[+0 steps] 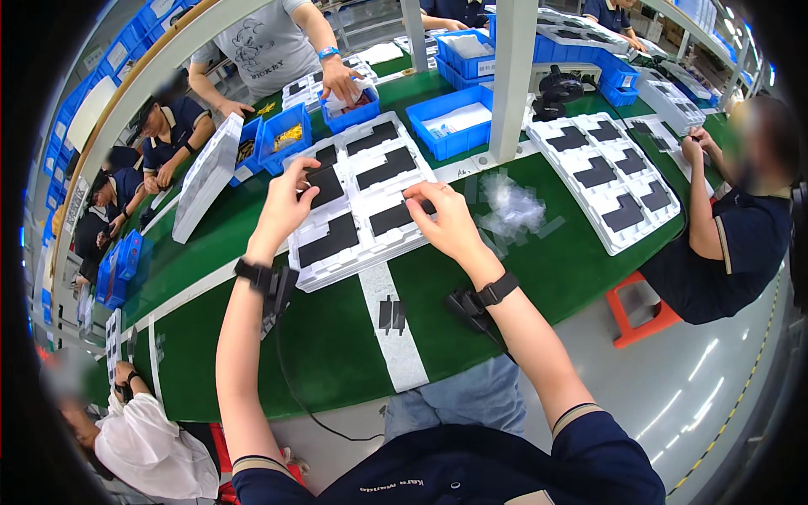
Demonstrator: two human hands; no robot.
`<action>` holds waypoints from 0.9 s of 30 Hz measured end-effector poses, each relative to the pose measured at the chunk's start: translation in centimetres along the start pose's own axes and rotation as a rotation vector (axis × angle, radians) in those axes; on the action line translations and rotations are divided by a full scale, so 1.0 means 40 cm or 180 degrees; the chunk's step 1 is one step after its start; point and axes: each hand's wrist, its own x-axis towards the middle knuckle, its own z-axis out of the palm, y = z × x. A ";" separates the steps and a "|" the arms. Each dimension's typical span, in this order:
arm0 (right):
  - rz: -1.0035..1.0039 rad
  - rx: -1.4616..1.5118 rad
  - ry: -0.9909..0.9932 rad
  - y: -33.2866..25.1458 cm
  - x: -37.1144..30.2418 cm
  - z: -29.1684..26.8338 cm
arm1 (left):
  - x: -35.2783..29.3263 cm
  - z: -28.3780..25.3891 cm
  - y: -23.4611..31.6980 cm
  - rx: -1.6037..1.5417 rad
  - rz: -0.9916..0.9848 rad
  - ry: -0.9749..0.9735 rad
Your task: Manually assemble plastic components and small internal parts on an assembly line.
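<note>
A stacked white moulded tray (360, 202) lies in front of me, with flat black L-shaped pieces in its pockets. My left hand (289, 200) is over the tray's left side, next to a black piece (330, 188) in the middle row. Its thumb and fingers are curved and apart, with nothing seen between them. My right hand (446, 220) is at the tray's right edge, its thumb and fingertips by the right end of another black piece (390, 219). Those fingers are bent with a gap between them; whether they touch the piece is hard to see. Both wrists wear black straps.
Blue bins (450, 120) stand behind the tray, one holding yellow parts (288, 137). Clear plastic film (512, 206) lies to the right, before a second loaded tray (608, 177). A grey post (511, 80) rises between them. Co-workers sit around; one reaches into a bin (349, 109).
</note>
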 end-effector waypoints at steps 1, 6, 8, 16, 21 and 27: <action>0.0011 -0.0031 0.0013 0.007 -0.004 -0.008 | -0.016 -0.012 0.050 -0.0206 -0.0013 0.0030; 0.0230 0.0296 -0.1248 -0.033 -0.012 0.005 | -0.212 -0.034 0.141 -0.0236 -0.0185 -0.0055; 0.0212 -0.0086 -0.2145 -0.076 -0.015 0.017 | -0.270 -0.010 0.113 -0.0356 -0.0180 0.0191; 0.0087 -0.0311 -0.3419 -0.093 -0.063 0.050 | -0.298 0.043 0.074 -0.0900 -0.0323 0.0148; 0.0050 0.0087 -0.3300 -0.101 -0.083 0.077 | -0.317 0.088 0.064 -0.0968 -0.0309 -0.0117; 0.0105 -0.0406 -0.3217 -0.113 -0.081 0.066 | -0.316 0.087 0.086 -0.0900 -0.0207 -0.0103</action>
